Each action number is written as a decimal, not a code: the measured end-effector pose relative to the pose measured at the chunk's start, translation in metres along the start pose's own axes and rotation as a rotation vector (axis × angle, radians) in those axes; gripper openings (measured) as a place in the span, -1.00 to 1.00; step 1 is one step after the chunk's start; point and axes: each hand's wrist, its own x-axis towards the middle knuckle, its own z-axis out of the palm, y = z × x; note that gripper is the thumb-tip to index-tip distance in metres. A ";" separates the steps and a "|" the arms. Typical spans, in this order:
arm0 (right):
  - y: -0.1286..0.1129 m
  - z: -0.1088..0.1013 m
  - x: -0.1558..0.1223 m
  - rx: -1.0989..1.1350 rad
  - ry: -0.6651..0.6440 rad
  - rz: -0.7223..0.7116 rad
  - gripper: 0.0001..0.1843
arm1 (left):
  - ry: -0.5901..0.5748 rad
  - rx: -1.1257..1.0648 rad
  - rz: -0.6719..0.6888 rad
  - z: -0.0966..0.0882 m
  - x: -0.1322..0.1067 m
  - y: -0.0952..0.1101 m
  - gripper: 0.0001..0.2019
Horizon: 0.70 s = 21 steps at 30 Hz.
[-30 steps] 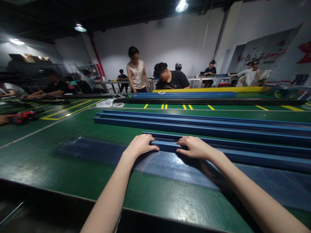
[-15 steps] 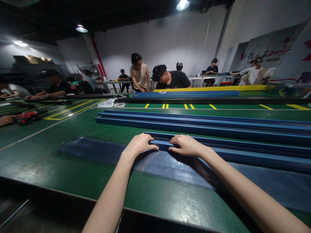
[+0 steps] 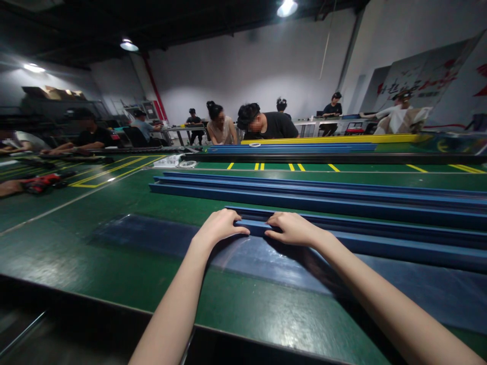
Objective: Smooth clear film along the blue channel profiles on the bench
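A long blue channel-shaped rail [image 3: 256, 226] lies across the bench, running off to the right. My left hand [image 3: 220, 225] grips its left end, thumb on the near wall and fingers curled over the top. Close beside it, my right hand [image 3: 291, 228] holds the same near wall in the same way. Under the rail and in front of it stretches a clear plastic film [image 3: 148, 235], flat on the bench and glossy where light falls. A second blue rail [image 3: 243, 191] lies parallel just behind, touched by neither hand.
The green bench top [image 3: 114, 274] has its near edge below my forearms. Farther back lie a long black bar [image 3: 304, 157], more blue rails [image 3: 292, 148] and a yellow bar [image 3: 331, 139]. Red tools [image 3: 40, 183] sit at the left. Several people work around the room.
Both my hands and the rail stay in place. Across the bench, a person in a light sleeveless top has bent lower.
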 end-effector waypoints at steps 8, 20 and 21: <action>0.002 -0.002 -0.001 0.035 -0.026 -0.003 -0.66 | 0.001 -0.008 0.002 0.002 0.000 -0.001 -0.65; 0.025 -0.007 -0.031 0.013 -0.084 0.079 -0.67 | 0.052 -0.022 0.157 0.008 0.003 0.018 -0.70; 0.027 -0.008 -0.035 0.006 -0.084 0.087 -0.67 | 0.057 -0.034 0.164 0.010 0.004 0.022 -0.69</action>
